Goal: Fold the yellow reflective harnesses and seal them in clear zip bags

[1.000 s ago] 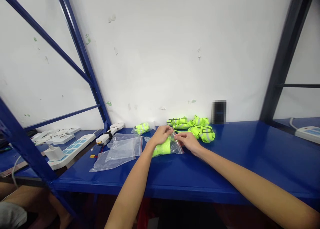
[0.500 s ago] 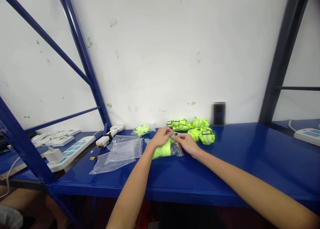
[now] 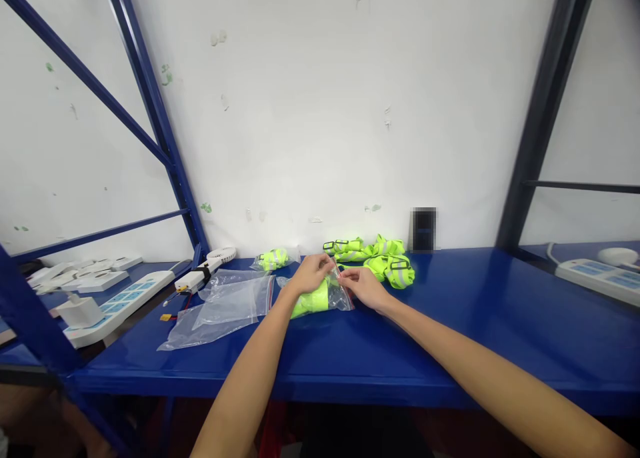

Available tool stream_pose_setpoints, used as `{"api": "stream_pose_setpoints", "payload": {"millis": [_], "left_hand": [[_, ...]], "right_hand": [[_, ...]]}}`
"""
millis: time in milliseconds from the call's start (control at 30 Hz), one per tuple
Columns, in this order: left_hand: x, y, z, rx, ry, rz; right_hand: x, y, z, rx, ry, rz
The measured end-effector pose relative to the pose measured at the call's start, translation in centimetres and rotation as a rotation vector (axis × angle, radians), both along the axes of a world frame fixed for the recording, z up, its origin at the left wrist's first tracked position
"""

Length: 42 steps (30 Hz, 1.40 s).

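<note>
A clear zip bag with a folded neon-yellow reflective strap inside lies on the blue table. My left hand reaches over the bag and pinches its red-edged mouth near the far end. Closed on the same edge, a little nearer to me, is my right hand. Just behind it sit several loose bundles of neon-yellow straps with grey bands and dark buckles. Flat clear zip bags lie to the left of my left forearm.
Another bagged yellow strap rests near the wall. A white handheld fan with wires lies at the left, by a blue rack post. Power strips stand on both sides. A blurred dark object is against the wall.
The whole view has shifted, so the table's things appear slightly further left. Both hands stay at the bag's mouth, with hardly any change in their grip.
</note>
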<state>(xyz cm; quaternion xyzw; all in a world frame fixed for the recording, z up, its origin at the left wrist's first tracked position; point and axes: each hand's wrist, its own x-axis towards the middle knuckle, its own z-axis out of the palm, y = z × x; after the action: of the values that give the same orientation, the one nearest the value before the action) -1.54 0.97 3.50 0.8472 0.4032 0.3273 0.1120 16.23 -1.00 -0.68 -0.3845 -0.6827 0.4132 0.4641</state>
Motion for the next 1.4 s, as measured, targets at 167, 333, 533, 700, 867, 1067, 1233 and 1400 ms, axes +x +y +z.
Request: {"api": "stream_pose_setpoints", "payload": {"millis": [167,333,533,700,867,1067,1233,1400], "left_hand": [[0.0,0.0,0.0,0.006,0.021,-0.010],[-0.3,0.1,0.0,0.004,-0.037,0.029],[-0.4,0.3,-0.1,-0.001,-0.032,0.070],[-0.5,0.6,-0.3,0.008,-0.058,0.081],[-0.8,0.8,-0.4,0.016,-0.092,0.118],[-1.0,0.9,-0.2,0.007,-0.184,0.140],[-0.6,0.6,-0.1,0.010,-0.193,0.174],[0.9,-0.2,0.1,0.021,-0.184,0.152]], "right_hand": [[0.3,0.0,-0.4,0.037,-0.025,0.006],[0.7,-0.7,0.1,-0.023,-0.096,0.127],[1.0,-0.8,0.4,-0.065,-0.065,0.150],[1.0,-0.7,0.2,-0.041,-0.110,0.185],[1.0,-0.6,0.1,-0.067,-0.105,0.184],[0.9,-0.9,0.2,0.215,-0.266,0.000],[0.3,-0.9,0.1,0.154,-0.234,0.044],[-1.4,0.1,-0.1,0.358,-0.248,-0.253]]}}
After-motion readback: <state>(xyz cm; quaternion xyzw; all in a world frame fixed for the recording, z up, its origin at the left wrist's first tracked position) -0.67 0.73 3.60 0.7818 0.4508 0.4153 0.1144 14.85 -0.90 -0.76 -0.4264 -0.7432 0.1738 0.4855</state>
